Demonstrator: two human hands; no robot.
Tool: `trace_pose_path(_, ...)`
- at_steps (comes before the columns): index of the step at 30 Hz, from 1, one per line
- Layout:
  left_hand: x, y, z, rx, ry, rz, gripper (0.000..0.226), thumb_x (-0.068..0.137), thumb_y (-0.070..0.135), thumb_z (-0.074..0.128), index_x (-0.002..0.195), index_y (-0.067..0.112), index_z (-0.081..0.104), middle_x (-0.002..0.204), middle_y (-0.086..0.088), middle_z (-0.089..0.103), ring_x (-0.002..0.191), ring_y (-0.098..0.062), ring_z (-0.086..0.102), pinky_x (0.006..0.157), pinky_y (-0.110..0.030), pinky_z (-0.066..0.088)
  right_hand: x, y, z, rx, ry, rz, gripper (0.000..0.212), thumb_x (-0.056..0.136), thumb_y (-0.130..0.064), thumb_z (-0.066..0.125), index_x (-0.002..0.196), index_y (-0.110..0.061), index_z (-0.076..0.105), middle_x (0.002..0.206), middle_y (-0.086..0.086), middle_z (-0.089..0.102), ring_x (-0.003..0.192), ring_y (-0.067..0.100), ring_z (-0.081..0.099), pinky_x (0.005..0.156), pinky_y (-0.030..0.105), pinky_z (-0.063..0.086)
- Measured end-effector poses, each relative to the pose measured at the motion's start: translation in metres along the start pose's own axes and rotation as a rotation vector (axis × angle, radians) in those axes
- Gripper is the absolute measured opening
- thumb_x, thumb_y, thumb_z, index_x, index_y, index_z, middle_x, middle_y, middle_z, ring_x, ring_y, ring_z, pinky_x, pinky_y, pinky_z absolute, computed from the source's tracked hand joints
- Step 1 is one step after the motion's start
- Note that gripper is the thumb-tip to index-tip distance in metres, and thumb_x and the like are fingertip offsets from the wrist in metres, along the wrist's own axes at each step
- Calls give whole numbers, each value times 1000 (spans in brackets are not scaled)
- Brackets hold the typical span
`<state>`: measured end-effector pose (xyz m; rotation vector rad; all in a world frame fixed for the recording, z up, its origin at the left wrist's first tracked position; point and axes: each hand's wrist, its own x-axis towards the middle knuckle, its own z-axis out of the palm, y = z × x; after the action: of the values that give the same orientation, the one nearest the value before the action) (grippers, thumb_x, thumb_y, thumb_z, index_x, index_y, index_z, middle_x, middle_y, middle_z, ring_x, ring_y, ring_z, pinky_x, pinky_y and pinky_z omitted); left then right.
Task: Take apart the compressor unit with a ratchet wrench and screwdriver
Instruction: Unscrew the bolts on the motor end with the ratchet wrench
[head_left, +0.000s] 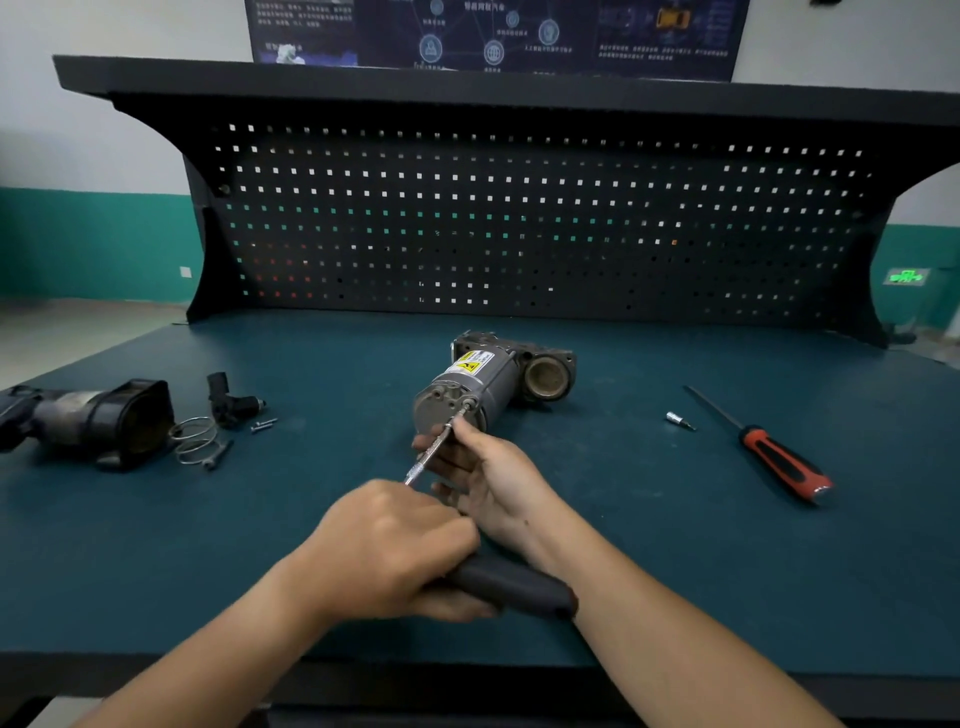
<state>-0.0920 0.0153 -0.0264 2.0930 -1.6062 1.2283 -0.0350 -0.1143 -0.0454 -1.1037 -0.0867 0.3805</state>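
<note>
The grey compressor unit (483, 382) lies on its side in the middle of the bench, its round end cap facing me and a yellow warning label on top. A ratchet wrench (511, 584) with a dark handle and a long thin metal extension (439, 444) reaches to a bolt on the end cap. My left hand (387, 545) grips the wrench near its head. My right hand (485, 480) pinches the extension close to the cap and rests against the compressor. A red-and-black screwdriver (766, 449) lies on the bench at the right.
At the left lie a removed black housing part (88, 421), a coil spring (195, 439), a small black fitting (231, 400) and loose screws (264, 425). A small socket bit (678, 420) sits near the screwdriver. A black pegboard (519, 223) stands behind the green bench top (675, 571).
</note>
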Motion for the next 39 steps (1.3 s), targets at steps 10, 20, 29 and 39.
trace_pose_path(10,12,-15,-10,-1234,1425,-1412,45,98,49,34,63,21,34,38,9,23,31,-7,22,34,-15,25,-5,-1,2,135,-73,23,21,97,-26,40,92,-20,59,84,-5,73,70,7,68,61,25,50)
trace_pose_path(20,1,3,-1,-247,328,-329,19,86,30,38,69,22,40,50,-1,41,41,-15,34,34,-29,28,1,2,-2,89,-31,18,18,95,-27,47,83,-20,59,76,-4,73,70,5,68,65,26,48)
trace_pose_path(29,13,4,-4,-941,1055,-1144,37,89,49,40,64,23,42,38,5,30,30,-8,25,34,-12,23,0,1,0,140,-73,29,22,97,-28,39,92,-20,59,82,-4,73,69,6,68,62,24,49)
trace_pose_path(39,11,-4,-2,-1150,1309,-1302,44,98,48,30,65,20,36,39,9,21,30,-7,19,35,-12,21,-1,-1,-1,106,-63,4,21,98,-22,39,87,-18,57,75,-6,73,66,3,68,64,20,49)
